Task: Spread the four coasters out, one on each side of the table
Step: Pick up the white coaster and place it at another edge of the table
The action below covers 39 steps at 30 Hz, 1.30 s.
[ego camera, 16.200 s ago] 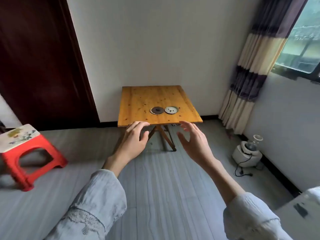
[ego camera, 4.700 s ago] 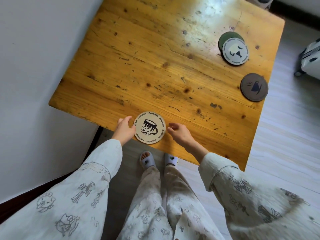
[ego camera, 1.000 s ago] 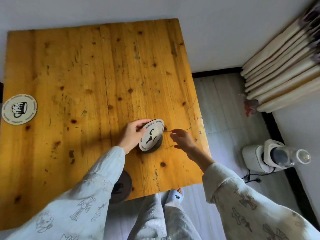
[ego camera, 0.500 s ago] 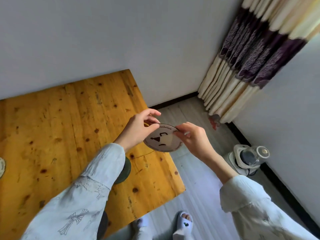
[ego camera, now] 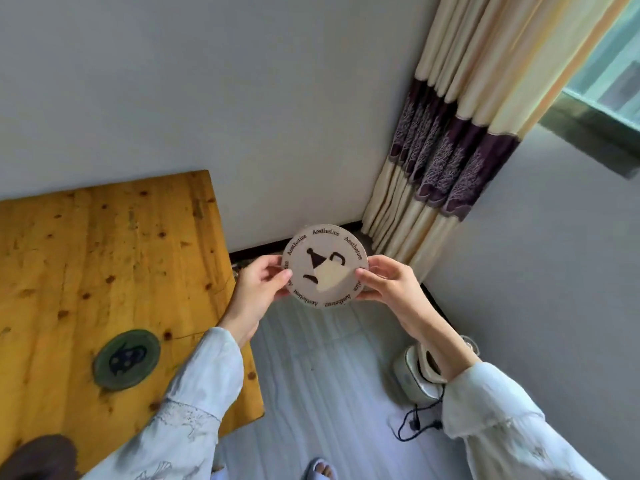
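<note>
A pale round coaster with a cup drawing and lettering round its rim is held up in the air, off the table's right side, facing me. My left hand pinches its left edge and my right hand pinches its right edge. The wooden table fills the left of the view. A dark green coaster lies flat on it near the right edge. A dark brown coaster shows at the bottom left corner, partly cut off.
A white wall runs behind the table. A cream and purple curtain hangs in the corner to the right. A small white appliance with a black cord sits on the grey floor under my right forearm. My slippered foot shows below.
The pale coaster came off the green one and was lifted clear of the table to the right, now tipped up facing me with both hands on it. The view has swung right.
</note>
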{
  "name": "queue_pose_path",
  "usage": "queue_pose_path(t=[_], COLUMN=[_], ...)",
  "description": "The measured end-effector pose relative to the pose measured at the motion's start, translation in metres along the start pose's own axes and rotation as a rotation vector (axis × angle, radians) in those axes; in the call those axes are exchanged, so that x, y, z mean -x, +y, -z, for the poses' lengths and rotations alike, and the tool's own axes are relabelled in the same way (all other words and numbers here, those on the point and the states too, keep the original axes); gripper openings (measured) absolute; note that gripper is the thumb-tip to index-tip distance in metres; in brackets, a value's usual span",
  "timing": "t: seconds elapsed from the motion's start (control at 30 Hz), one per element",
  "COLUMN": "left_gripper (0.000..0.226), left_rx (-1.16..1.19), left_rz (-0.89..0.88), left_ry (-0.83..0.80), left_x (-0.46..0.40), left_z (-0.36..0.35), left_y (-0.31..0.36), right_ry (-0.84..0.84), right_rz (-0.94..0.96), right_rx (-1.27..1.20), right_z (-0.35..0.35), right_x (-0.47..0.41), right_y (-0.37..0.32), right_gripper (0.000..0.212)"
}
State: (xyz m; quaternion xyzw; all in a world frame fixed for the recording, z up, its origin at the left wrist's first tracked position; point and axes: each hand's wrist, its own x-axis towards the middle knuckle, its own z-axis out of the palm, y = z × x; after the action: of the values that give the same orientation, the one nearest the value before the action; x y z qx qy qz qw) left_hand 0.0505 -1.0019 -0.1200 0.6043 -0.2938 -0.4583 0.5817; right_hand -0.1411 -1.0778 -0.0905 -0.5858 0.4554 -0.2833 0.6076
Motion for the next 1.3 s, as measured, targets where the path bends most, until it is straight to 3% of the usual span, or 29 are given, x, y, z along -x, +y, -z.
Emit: queue_pose_path(t=[0.2, 0.5, 0.77, 1.3], left_gripper=[0.023, 0.023, 0.027, 0.025], left_rx=[0.019, 0.086, 0.158, 0.444], left_rz=[-0.028, -0.020, 0.045, 0.155], left_ry=[0.064, 0.232, 0.487, 1.077], left_x=[-0.007, -0.066, -0.119, -0.152], left_z=[-0.018, 0.014, 0.072, 0.115], left_y=[0.004, 0.003, 0.001, -0.015], right_ry=[-0.009, -0.158, -0.459, -0.980], right_rz=[0.052, 0.051, 0.057, -0.009], right_rx=[0.018, 0.109, 0.295, 0.510], right_z=[0.023, -0.012, -0.091, -0.228], right_x=[-0.035, -0.140, -0.243, -0.358], right_y=[-0.002, -0.009, -0.026, -0.035], right_gripper=[0.015, 0.009, 0.019, 0.014])
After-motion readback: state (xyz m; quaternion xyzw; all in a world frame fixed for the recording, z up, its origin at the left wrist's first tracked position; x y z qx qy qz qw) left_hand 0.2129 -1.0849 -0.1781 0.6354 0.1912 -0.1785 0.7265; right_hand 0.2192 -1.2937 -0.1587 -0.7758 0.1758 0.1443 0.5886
